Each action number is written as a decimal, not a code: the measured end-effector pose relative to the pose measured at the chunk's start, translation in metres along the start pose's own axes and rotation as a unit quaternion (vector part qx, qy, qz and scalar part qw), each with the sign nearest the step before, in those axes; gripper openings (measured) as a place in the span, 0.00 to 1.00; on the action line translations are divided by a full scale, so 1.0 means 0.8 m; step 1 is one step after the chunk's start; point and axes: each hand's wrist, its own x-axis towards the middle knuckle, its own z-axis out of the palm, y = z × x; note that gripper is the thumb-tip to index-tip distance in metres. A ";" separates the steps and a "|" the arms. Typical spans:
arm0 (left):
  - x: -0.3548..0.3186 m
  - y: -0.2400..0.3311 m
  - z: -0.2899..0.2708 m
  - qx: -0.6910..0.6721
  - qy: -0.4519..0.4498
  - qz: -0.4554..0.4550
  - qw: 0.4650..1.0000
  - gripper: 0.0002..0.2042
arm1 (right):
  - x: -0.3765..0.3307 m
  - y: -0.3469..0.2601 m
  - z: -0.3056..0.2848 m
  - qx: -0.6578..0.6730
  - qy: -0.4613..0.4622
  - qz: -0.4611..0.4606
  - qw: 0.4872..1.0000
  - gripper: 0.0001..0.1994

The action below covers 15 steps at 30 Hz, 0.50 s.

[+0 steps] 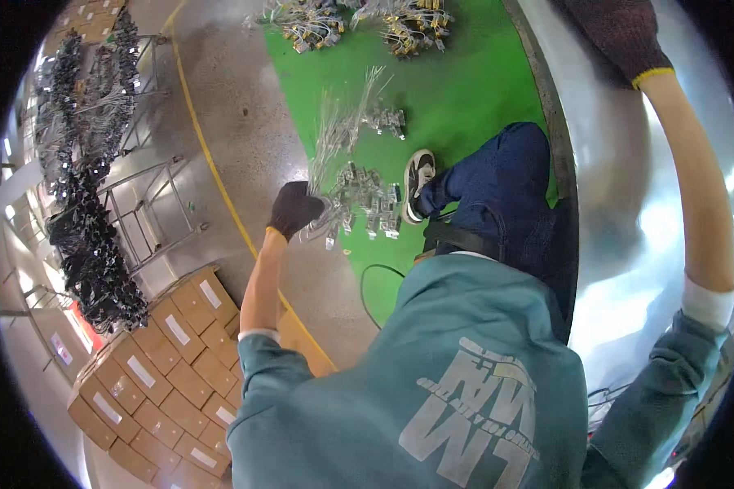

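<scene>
My left hand (294, 209), in a dark knit glove, is closed round a bundle of thin pale wires (322, 151). Silvery, clear-looking connectors (365, 200) hang from the bundle, over the green floor and beside my shoe. A second cluster of similar connectors (386, 121) shows just beyond it; whether it belongs to the same bundle I cannot tell. At the far right my right hand (616, 37), in a dark glove with a yellow cuff, is over or against a shiny metal surface (620, 269). The picture's rim cuts off its fingers.
Wire bundles with yellow and white connectors (416, 28) lie on the green floor (481, 73) ahead. On the left, black cable bundles (94, 253) hang along metal racks (151, 208). Stacked cardboard boxes (167, 379) stand at lower left. A yellow line (208, 155) crosses the grey floor.
</scene>
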 end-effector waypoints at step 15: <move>0.264 0.385 -0.173 -0.642 0.169 0.280 0.693 0.19 | -0.048 0.271 0.377 0.180 -0.146 -0.110 0.967 0.31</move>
